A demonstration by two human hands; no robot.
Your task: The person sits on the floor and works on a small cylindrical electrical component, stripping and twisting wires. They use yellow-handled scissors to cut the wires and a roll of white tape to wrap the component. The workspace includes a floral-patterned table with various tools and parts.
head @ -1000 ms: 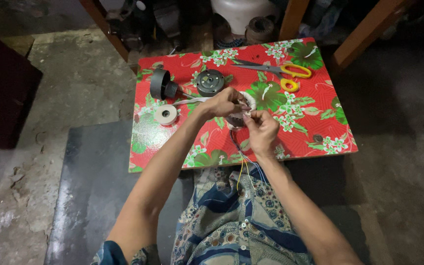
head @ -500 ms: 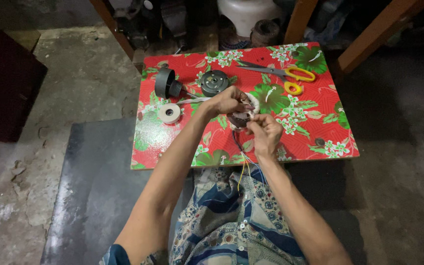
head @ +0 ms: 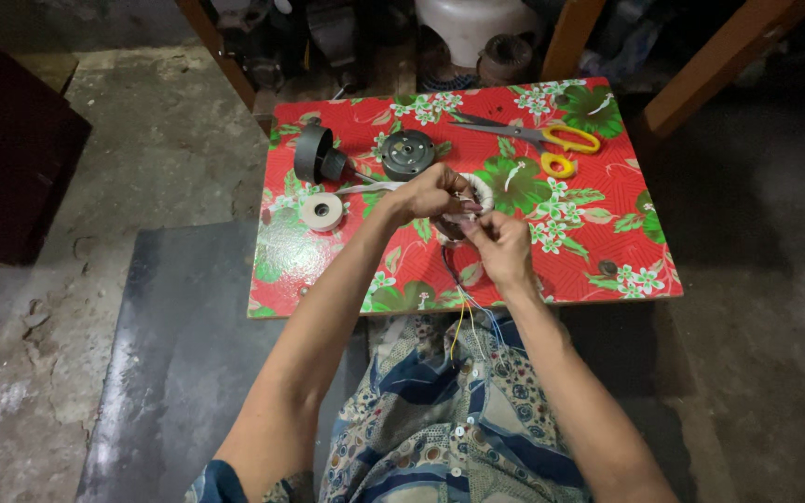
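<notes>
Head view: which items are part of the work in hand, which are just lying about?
In use: left hand, right hand, wire coil, white tape strip, tape roll, coloured wires.
Lying about: scissors, round metal part, dark drum.

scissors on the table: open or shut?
Shut. The yellow-handled scissors lie flat on the floral table, blades together in one point, handle loops side by side.

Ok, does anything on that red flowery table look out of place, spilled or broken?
Nothing spilled or visibly broken. The one loose end: thin coloured wires trail from the white-wrapped ring-shaped coil in the left hand and right hand, off the red floral table edge onto the lap. The yellow-handled scissors lie flat.
</notes>
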